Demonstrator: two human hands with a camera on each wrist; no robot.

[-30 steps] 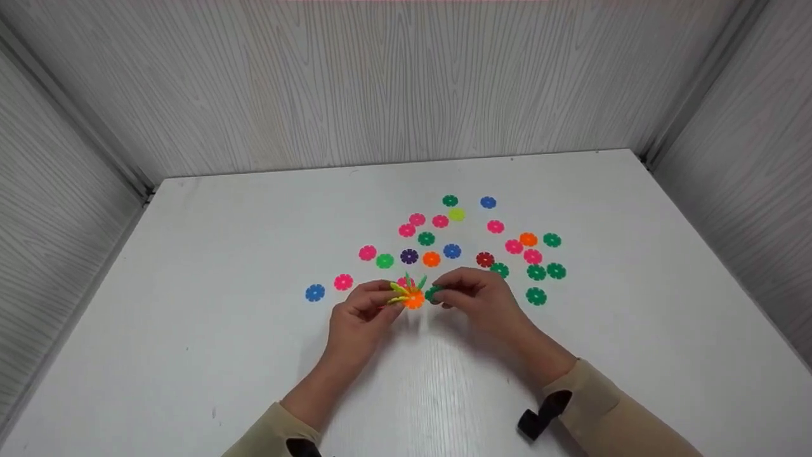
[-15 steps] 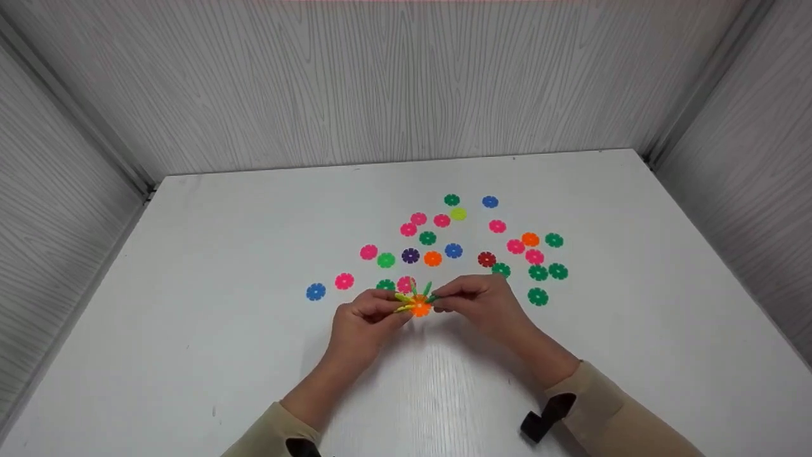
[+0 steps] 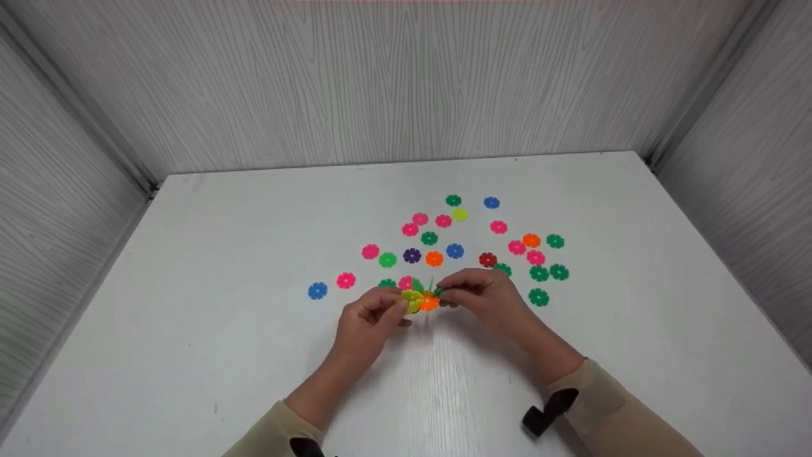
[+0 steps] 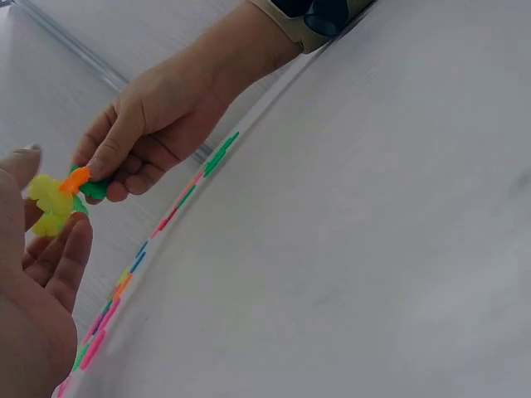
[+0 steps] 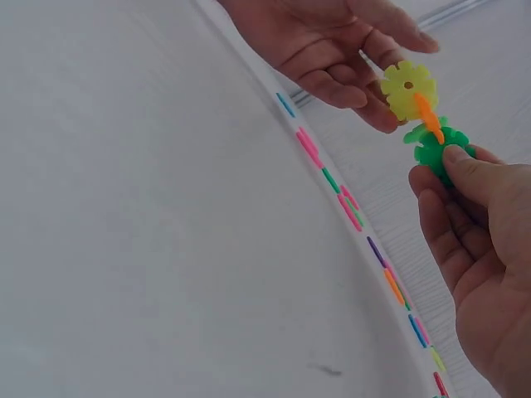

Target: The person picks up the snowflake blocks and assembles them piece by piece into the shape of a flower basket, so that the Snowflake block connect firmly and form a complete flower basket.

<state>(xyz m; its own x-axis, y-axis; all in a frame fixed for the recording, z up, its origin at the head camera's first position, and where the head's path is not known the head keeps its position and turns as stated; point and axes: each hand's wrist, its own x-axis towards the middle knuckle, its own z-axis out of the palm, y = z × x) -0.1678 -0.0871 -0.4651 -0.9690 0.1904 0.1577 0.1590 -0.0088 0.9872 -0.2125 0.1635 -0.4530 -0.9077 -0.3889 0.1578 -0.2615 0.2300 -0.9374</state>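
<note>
Near the table's middle, a cluster of notched plastic building discs is held in the air. Its orange disc [image 3: 429, 302] carries yellow discs [image 3: 412, 298] on the left and light green discs [image 3: 417, 285] at the back. My right hand [image 3: 491, 301] pinches a dark green disc [image 5: 440, 153] between thumb and fingers. That disc meets the orange one's edge; how deep it sits in a notch I cannot tell. My left hand [image 3: 368, 324] is loosely around the yellow side: in the right wrist view its thumb stands off the yellow disc [image 5: 408, 89], with fingers beside it.
Loose discs lie flat behind the hands, including a purple disc [image 3: 412, 255], a red disc [image 3: 488, 259] and a blue disc [image 3: 318, 291] at the left. Several green discs [image 3: 539, 273] are at the right. Patterned panels [image 3: 406, 82] stand behind and beside the white table [image 3: 254, 254].
The dark green disc has come from just right of the orange disc to meet its edge. The cluster has turned, so the yellow discs now show their faces. My left thumb has shifted.
</note>
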